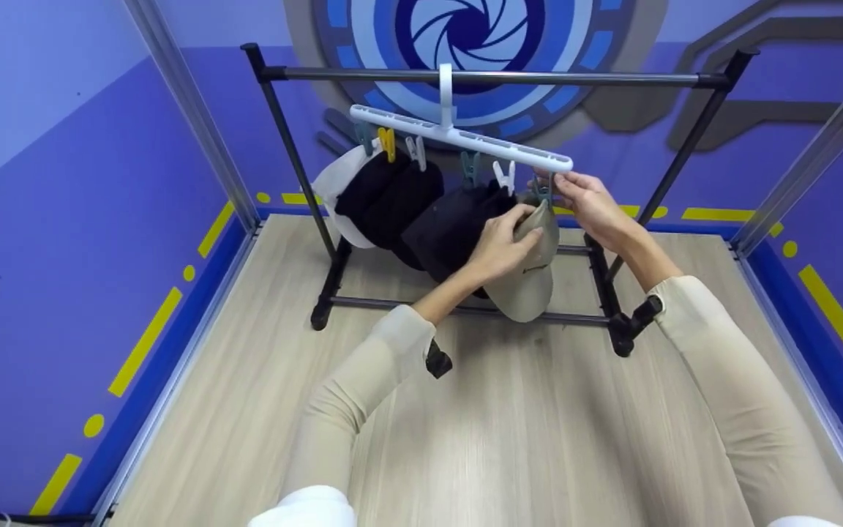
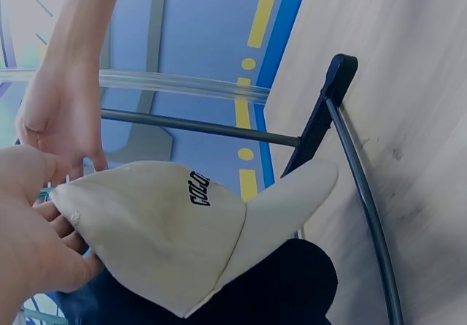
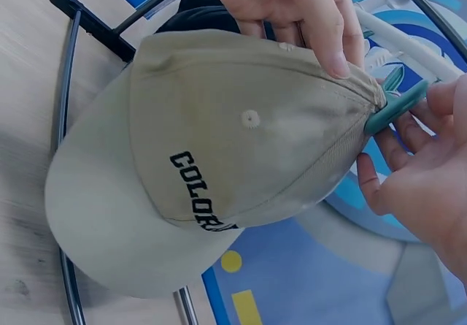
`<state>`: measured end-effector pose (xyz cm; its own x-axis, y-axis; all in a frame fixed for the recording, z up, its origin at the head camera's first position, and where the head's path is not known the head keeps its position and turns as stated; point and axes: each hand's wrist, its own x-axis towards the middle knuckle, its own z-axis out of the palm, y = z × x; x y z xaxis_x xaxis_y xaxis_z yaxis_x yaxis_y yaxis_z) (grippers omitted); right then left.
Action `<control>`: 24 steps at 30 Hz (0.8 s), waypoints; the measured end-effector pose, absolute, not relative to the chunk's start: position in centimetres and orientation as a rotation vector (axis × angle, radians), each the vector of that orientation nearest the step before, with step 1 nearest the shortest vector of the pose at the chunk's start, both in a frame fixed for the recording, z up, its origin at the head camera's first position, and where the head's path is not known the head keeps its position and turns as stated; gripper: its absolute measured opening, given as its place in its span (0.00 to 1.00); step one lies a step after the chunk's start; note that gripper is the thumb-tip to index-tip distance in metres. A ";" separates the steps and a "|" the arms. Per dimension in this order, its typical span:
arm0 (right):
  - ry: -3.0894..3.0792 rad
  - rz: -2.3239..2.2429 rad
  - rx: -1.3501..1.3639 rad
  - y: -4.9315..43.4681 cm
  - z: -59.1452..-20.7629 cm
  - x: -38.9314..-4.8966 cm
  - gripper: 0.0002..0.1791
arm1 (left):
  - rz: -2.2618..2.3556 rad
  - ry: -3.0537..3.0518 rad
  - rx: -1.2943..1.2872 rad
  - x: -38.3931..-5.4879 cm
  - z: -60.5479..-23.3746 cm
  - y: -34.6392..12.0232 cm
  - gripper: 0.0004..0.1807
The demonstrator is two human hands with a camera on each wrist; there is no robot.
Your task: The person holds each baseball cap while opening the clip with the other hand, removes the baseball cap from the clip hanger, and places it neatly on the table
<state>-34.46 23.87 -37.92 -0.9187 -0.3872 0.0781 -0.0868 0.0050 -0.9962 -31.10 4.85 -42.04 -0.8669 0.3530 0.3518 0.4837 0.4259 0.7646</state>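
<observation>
A beige cap (image 1: 527, 289) with dark lettering hangs brim-down at the right end of a white clip hanger (image 1: 399, 119). My left hand (image 1: 503, 245) holds the cap's crown near its back edge, thumb on the outer side and fingers tucked behind. My right hand (image 1: 597, 208) pinches the green clothespin (image 3: 400, 108) at the hanger's right end, and the clothespin's jaws sit over the cap's edge. Beside the beige cap, a black cap (image 1: 443, 234) hangs from other clips. The left hand's fingers are partly hidden by the cap in the right wrist view.
The hanger hooks over the top bar (image 1: 597, 77) of a dark metal rack on a wood-grain floor. Further left hang more dark headwear (image 1: 388, 197) and a white cap (image 1: 345, 183), near a yellow clothespin (image 1: 387, 144). Blue-purple walls (image 1: 63, 241) enclose the sides.
</observation>
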 end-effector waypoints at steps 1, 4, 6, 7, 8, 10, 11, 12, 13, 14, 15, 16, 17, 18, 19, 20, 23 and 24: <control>2.055 -2.006 -0.502 23.8 -37.9 -34.5 0.33 | -1.423 -2.536 -0.728 -31.0 -42.0 4.9 0.15; 2.067 -1.957 -0.519 23.7 -37.8 -34.5 0.33 | -1.401 -2.549 -0.674 -30.8 -42.0 5.0 0.13; 2.078 -1.923 -0.534 23.7 -37.8 -34.5 0.32 | -1.381 -2.561 -0.654 -30.7 -41.9 5.0 0.13; 2.079 -1.911 -0.542 23.7 -37.7 -34.5 0.31 | -1.376 -2.566 -0.650 -30.7 -41.9 5.0 0.13; 2.086 -1.898 -0.549 23.8 -37.7 -34.5 0.30 | -1.378 -2.569 -0.648 -30.7 -41.9 5.0 0.13; 2.088 -1.885 -0.567 23.8 -37.7 -34.4 0.29 | -1.382 -2.570 -0.649 -30.6 -41.8 5.1 0.14; 2.087 -1.883 -0.573 23.8 -37.8 -34.4 0.28 | -1.384 -2.568 -0.651 -30.6 -41.8 5.1 0.14; 2.085 -1.884 -0.576 23.8 -37.8 -34.4 0.27 | -1.388 -2.568 -0.652 -30.6 -41.8 5.1 0.14; 2.082 -1.888 -0.579 23.8 -37.8 -34.4 0.27 | -1.392 -2.567 -0.653 -30.5 -41.8 5.1 0.14; 2.077 -1.894 -0.584 23.8 -37.9 -34.3 0.26 | -1.398 -2.565 -0.655 -30.5 -41.8 5.2 0.15; 2.075 -1.898 -0.588 23.9 -37.9 -34.3 0.26 | -1.402 -2.564 -0.657 -30.4 -41.8 5.2 0.14; 2.071 -1.905 -0.588 23.9 -38.0 -34.3 0.25 | -1.407 -2.564 -0.658 -30.4 -41.7 5.2 0.14; 2.069 -1.911 -0.590 23.9 -38.0 -34.3 0.25 | -1.414 -2.564 -0.659 -30.3 -41.7 5.2 0.14; 2.066 -1.918 -0.592 23.9 -38.0 -34.3 0.24 | -1.421 -2.563 -0.658 -30.3 -41.7 5.2 0.14; 2.059 -1.925 -0.594 24.0 -38.1 -34.3 0.24 | -1.428 -2.561 -0.656 -30.2 -41.7 5.3 0.14; 2.054 -1.931 -0.593 24.0 -38.1 -34.3 0.23 | -1.436 -2.559 -0.654 -30.2 -41.7 5.3 0.14; 2.027 -1.963 -0.569 24.1 -38.1 -34.4 0.20 | -1.452 -2.557 -0.634 -30.2 -41.8 5.3 0.13; 2.014 -1.980 -0.551 24.2 -38.1 -34.4 0.20 | -1.453 -2.556 -0.626 -30.2 -41.8 5.3 0.13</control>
